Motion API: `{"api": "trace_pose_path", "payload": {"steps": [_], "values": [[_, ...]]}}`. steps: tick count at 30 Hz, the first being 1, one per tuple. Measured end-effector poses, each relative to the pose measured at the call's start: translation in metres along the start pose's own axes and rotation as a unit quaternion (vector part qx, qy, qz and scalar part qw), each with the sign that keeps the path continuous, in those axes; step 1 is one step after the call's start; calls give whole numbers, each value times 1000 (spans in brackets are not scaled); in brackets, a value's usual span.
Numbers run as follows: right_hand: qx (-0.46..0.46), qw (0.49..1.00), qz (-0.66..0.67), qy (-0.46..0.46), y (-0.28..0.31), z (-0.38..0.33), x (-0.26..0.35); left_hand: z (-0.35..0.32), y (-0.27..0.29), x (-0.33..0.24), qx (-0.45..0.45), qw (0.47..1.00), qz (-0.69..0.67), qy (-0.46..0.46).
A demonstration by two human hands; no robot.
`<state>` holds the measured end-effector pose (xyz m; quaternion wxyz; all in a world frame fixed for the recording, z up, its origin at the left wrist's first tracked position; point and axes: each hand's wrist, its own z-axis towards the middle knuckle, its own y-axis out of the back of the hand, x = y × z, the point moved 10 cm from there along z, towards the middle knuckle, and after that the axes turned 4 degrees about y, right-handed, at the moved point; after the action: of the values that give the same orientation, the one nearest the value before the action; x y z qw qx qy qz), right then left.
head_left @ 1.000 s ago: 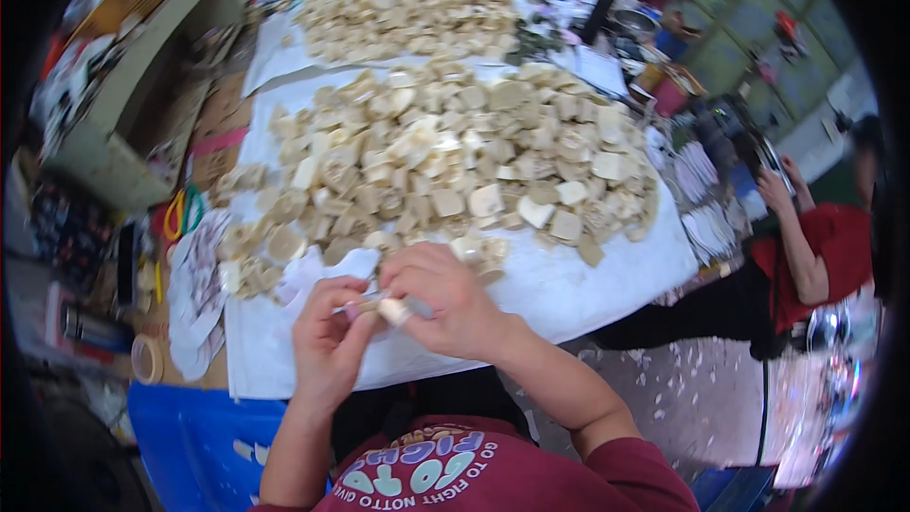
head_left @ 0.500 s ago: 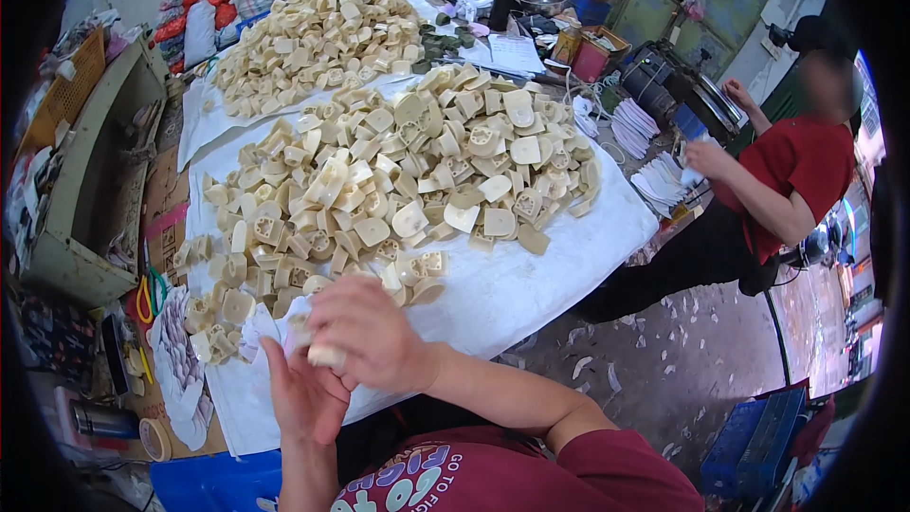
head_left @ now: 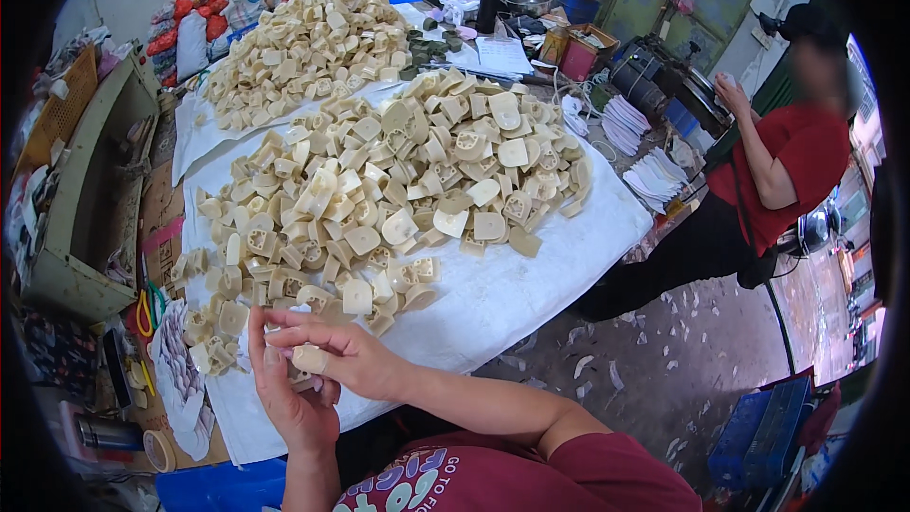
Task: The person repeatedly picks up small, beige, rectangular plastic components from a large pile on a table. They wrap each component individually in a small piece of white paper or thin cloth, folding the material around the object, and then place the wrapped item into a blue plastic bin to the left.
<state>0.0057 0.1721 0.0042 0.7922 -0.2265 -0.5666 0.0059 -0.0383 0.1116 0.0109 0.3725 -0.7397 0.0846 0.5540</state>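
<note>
My left hand (head_left: pixel 292 412) is raised at the near edge of the table, its fingers around a small cream D-shaped piece (head_left: pixel 301 382) that looks like a shoe heel. My right hand (head_left: pixel 355 360) reaches across and grips the same heel from the right. A pale band, like tape, wraps a digit of the right hand. A scrap of thin white-pink material shows between the fingers; my hands mostly hide it and the heel. Just beyond lies a large heap of cream heels (head_left: pixel 408 180) on a white sheet (head_left: pixel 512 308).
A second heap of heels (head_left: pixel 303 57) lies farther back. White strips (head_left: pixel 178 370), scissors (head_left: pixel 144 313) and a tape roll (head_left: pixel 158 450) lie at the left. At the right stands a person in red (head_left: pixel 787 166), near stacks of white pieces (head_left: pixel 654 178). Blue crates (head_left: pixel 758 436) sit lower right.
My right hand has come down and closed in on the heel with the left hand, whose fingers now curl around it. The person at the right has brought both hands together, higher up.
</note>
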Motion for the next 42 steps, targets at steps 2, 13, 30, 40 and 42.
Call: {"api": "trace_pose_path", "payload": {"steps": [2,13,30,40,42], "values": [[-29,984,-145,99,1,1,10,5,5,2,-9,1000,-4,0],[27,903,-381,196,-7,3,31,6,-5,-4,113,991,-57,30],[-92,982,53,-156,41,-10,-18,-18,-27,-36,274,708,564,-324],[-63,988,39,-135,37,-18,-7,-12,-17,-57,213,729,550,-347],[-56,993,-51,-96,37,-17,-5,-14,-17,-59,199,725,553,-360]]}}
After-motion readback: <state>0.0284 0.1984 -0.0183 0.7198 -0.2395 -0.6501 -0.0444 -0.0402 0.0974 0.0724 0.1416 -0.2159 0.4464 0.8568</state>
